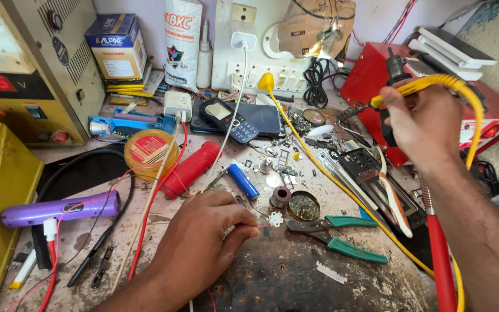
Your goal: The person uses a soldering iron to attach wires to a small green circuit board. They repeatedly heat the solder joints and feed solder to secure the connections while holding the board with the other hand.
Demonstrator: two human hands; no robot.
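Head cam, looking down on cluttered repair bench [295, 277]. Left hand [203, 242] low at centre, fingertips pressed together, pinching thin red wire [259, 226] whose free end sits right at small white star-shaped LED board [275, 218] lying flat on bench. Right hand [420, 124] raised well above and to the right, fist closed round yellow-handled soldering iron [417, 86], tip aimed left, well apart from LED board. Yellow cord [330, 173] trails from plug at wall strip across bench.

Progress, as a judgement: wire lined up at board, iron in hand but not at joint, so lead looks not yet soldered; bringing tip down and tinning remain. Round solder-paste tin [303, 206] open just beside board, solder spool [280, 197] touching or near it, green-handled cutters [342, 237] to the right. Blue cylindrical cell [243, 181], red torch body [190, 169], keypad phone [228, 119] further back.

Hard to tell: whether wire end touches pad or just hovers; any 2nd lead on board; iron tip partly lost against dark clutter at red power unit [492, 110]. Left thumb hidden behind fingers. Right forearm cut off at frame edge.
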